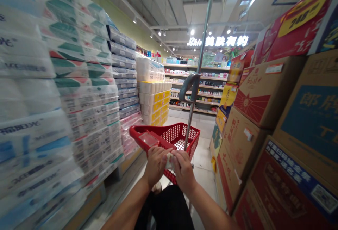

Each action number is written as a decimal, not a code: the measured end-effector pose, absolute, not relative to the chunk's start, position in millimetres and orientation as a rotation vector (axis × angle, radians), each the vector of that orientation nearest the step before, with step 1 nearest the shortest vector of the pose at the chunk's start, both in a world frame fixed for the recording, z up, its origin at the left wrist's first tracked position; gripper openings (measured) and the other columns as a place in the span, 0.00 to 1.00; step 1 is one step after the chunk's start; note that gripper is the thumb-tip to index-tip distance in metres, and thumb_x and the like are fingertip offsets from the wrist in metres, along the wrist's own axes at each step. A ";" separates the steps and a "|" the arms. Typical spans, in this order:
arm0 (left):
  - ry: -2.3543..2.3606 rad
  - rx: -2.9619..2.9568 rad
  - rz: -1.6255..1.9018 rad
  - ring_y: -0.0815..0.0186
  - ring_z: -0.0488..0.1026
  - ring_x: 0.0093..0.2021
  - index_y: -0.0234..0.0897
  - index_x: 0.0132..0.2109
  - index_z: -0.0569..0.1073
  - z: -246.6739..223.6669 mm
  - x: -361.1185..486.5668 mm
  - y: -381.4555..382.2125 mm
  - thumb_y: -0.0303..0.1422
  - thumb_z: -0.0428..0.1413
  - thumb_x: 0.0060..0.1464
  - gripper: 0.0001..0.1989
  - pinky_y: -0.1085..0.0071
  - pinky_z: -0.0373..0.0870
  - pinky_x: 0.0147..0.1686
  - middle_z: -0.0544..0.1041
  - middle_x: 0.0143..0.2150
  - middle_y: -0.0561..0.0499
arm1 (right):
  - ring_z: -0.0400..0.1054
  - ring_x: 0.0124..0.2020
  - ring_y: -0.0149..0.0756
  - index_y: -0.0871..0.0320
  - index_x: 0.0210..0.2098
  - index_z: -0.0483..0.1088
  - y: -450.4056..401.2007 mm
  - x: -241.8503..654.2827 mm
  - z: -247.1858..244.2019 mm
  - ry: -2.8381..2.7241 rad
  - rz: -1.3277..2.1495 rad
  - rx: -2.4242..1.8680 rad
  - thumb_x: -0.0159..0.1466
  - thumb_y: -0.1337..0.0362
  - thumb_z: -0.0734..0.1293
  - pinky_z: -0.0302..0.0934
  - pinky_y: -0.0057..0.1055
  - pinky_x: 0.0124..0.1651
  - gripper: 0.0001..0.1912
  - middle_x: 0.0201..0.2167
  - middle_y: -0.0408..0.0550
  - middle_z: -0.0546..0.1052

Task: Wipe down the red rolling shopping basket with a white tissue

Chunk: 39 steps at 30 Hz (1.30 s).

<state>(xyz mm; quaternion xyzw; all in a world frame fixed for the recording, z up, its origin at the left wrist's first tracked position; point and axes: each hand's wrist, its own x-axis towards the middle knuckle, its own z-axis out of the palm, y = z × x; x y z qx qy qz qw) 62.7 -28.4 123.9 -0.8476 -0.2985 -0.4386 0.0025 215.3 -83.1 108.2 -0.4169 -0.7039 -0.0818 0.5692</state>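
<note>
My left hand [155, 165] and my right hand [183, 169] meet just above the near rim of a red plastic shopping basket [185, 135]. Between their fingers, both hands pinch a small white packet [169, 161], partly hidden by my fingers. The basket has a mesh wall and stands on a trolley with a slim metal pole [203, 36] that ends in a curved grey handle [189, 87]. A clear flat pack [148, 139] lies at the basket's left end.
Tall stacks of wrapped tissue packs [52, 82] line the aisle's left side, and printed cardboard cartons [264, 89] are stacked on the right. Yellow-banded paper rolls [154, 103] stand ahead on the left. Shelves of products [195, 89] stand at the far end of the tiled aisle.
</note>
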 end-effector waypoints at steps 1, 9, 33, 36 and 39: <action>-0.938 -2.661 -1.381 0.63 0.69 0.46 0.42 0.56 0.72 124.0 62.8 -28.8 0.34 0.37 0.66 0.22 0.56 0.57 0.55 0.78 0.44 0.48 | 0.65 0.54 0.42 0.53 0.54 0.68 -84.4 215.1 108.0 -1.667 -0.213 -0.985 0.68 0.68 0.59 0.63 0.44 0.57 0.17 0.50 0.53 0.73; -1.039 -2.649 -1.308 0.65 0.69 0.46 0.44 0.50 0.75 127.5 66.2 -18.2 0.35 0.38 0.66 0.21 0.57 0.57 0.56 0.77 0.40 0.52 | 0.67 0.39 0.36 0.56 0.35 0.72 -58.4 216.2 120.0 -1.679 -0.031 -1.097 0.70 0.64 0.57 0.64 0.35 0.45 0.13 0.33 0.48 0.74; -1.121 -2.584 -1.327 0.65 0.71 0.43 0.43 0.42 0.78 139.7 32.7 -6.5 0.36 0.34 0.66 0.26 0.61 0.62 0.50 0.78 0.35 0.50 | 0.69 0.52 0.39 0.50 0.52 0.73 -47.6 196.8 112.0 -1.788 0.051 -0.824 0.64 0.68 0.68 0.65 0.40 0.57 0.18 0.49 0.50 0.76; -1.191 -2.541 -1.268 0.65 0.71 0.44 0.42 0.40 0.78 136.2 26.5 2.9 0.36 0.34 0.66 0.26 0.59 0.62 0.52 0.78 0.36 0.50 | 0.69 0.53 0.38 0.51 0.54 0.72 -41.0 200.2 117.5 -1.862 0.182 -0.800 0.64 0.67 0.68 0.64 0.39 0.58 0.18 0.52 0.50 0.75; -1.262 -2.492 -1.220 0.62 0.69 0.51 0.43 0.41 0.77 129.8 19.3 19.7 0.37 0.36 0.65 0.24 0.56 0.60 0.56 0.78 0.41 0.50 | 0.67 0.56 0.39 0.51 0.57 0.69 -30.5 196.9 121.4 -1.949 0.218 -0.820 0.64 0.67 0.66 0.62 0.40 0.60 0.21 0.54 0.49 0.72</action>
